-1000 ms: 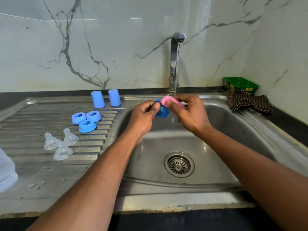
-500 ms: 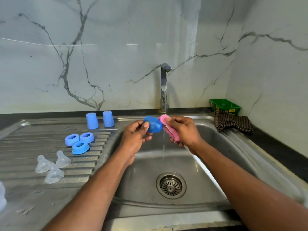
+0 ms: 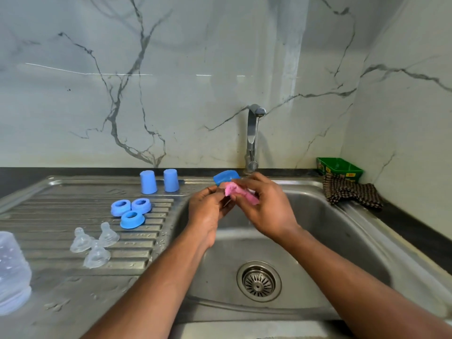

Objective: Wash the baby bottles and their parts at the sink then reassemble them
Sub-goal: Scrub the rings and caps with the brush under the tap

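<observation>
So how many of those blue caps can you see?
3. Two tall blue plastic caps stand upright side by side at the back of the steel draining board, one at and one at; a third is held over the sink. Others may be hidden.

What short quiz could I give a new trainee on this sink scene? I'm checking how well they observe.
1. How many blue rings lie on the drainboard?
2. True or false: the clear teats sit inside the sink basin.
3. Which hand grips the pink sponge: A left hand, B right hand?

Key: 1. Three. 2. False, they lie on the drainboard. 3. B; the left hand holds the blue cap.
</observation>
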